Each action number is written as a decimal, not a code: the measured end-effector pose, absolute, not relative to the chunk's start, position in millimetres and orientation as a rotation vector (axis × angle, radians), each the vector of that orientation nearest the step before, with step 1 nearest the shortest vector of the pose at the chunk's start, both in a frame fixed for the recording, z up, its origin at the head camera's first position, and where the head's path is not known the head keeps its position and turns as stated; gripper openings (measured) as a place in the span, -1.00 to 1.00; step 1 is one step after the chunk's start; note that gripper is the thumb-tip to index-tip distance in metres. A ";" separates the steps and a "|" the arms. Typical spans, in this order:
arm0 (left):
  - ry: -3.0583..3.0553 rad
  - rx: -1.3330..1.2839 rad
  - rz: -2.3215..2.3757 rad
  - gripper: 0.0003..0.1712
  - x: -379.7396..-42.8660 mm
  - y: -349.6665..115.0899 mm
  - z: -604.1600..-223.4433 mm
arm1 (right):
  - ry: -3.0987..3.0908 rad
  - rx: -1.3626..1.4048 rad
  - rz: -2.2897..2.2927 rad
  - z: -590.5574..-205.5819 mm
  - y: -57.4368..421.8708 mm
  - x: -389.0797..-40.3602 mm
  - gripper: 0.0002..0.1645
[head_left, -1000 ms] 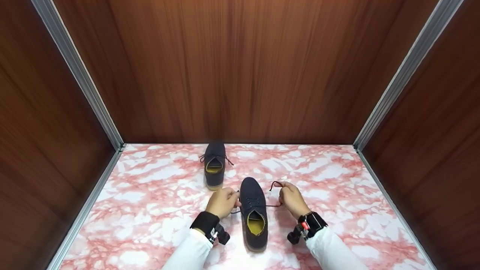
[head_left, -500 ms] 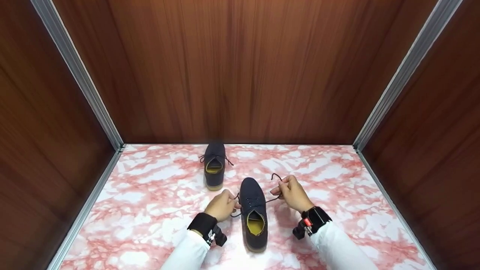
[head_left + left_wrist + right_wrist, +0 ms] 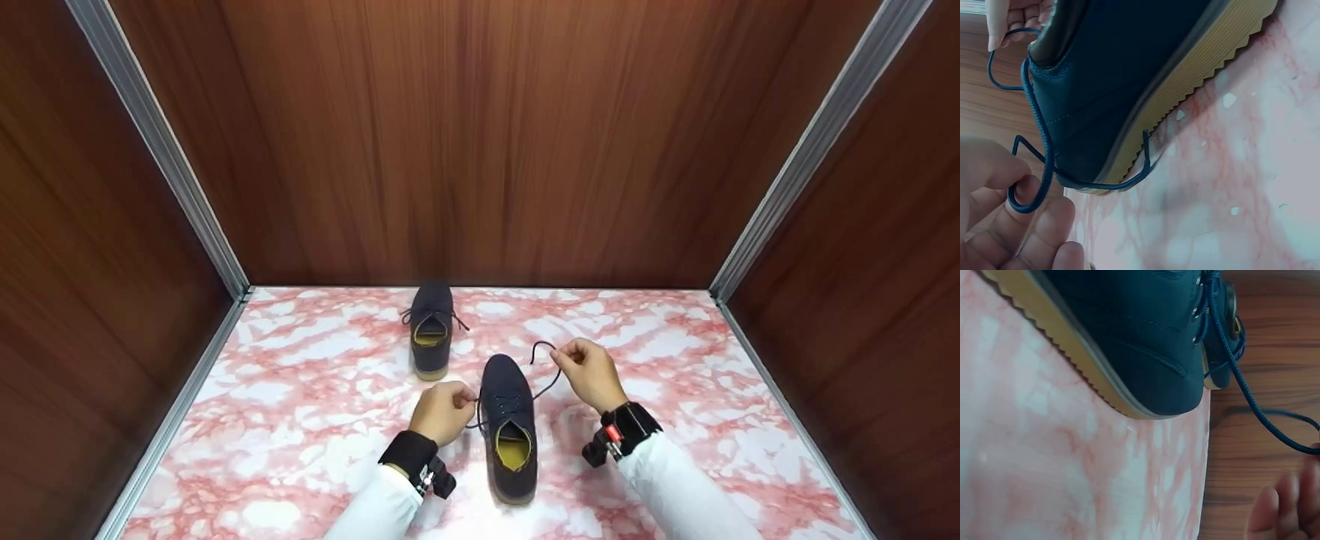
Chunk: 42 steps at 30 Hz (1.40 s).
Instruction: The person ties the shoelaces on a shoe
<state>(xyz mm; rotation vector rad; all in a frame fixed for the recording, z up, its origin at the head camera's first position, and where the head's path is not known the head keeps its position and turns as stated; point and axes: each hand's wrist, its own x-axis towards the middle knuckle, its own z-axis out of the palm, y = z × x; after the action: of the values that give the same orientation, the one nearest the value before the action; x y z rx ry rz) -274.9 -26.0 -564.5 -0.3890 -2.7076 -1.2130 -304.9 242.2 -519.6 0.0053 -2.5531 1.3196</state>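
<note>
A dark navy lace-up shoe [image 3: 501, 375] with a yellow insole stands upright on the pink-and-white marbled surface, toe away from me. My left hand [image 3: 441, 412] is beside its left side, pinching one end of the shoelace [image 3: 1045, 140]; in the left wrist view the lace bends in a loop at the fingertips and its loose tip hangs by the tan sole. To the right of the shoe, my right hand [image 3: 592, 375] pinches the other lace end [image 3: 1246, 388] between thumb and index finger. That lace droops slackly from the eyelets, its tip curling past the fingers.
A matching shoe [image 3: 433, 300] with its laces tied in a bow stands farther back, slightly left, near the back panel. Brown wood-grain panels [image 3: 480, 150] with grey metal corner strips [image 3: 161, 142] enclose the marbled surface [image 3: 300, 420] at the back and sides.
My right hand has moved slightly up and shifted its hold toward the lace's tip, so the once taut lace now sags. My left hand stays nearly in place, holding its lace end.
</note>
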 end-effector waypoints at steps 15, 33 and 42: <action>-2.664 -0.403 -1.275 -0.94 -274.7 -24.4 -566.1 | -2.540 0.451 1.241 -492.3 195.7 -310.3 -0.78; -2.710 -0.225 -1.323 -0.72 -277.5 -26.6 -563.9 | -2.820 0.659 1.268 -525.2 213.9 -292.5 -0.88; -2.730 -0.198 -1.359 -0.72 -279.8 -23.6 -562.4 | -2.920 1.087 1.073 -531.4 195.4 -278.4 -0.79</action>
<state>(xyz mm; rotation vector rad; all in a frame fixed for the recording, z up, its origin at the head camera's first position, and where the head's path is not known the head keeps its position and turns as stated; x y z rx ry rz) -279.8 -23.6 -562.4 -0.1983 -2.7295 -1.3592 -278.4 195.4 -531.4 1.0872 -2.9197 1.0731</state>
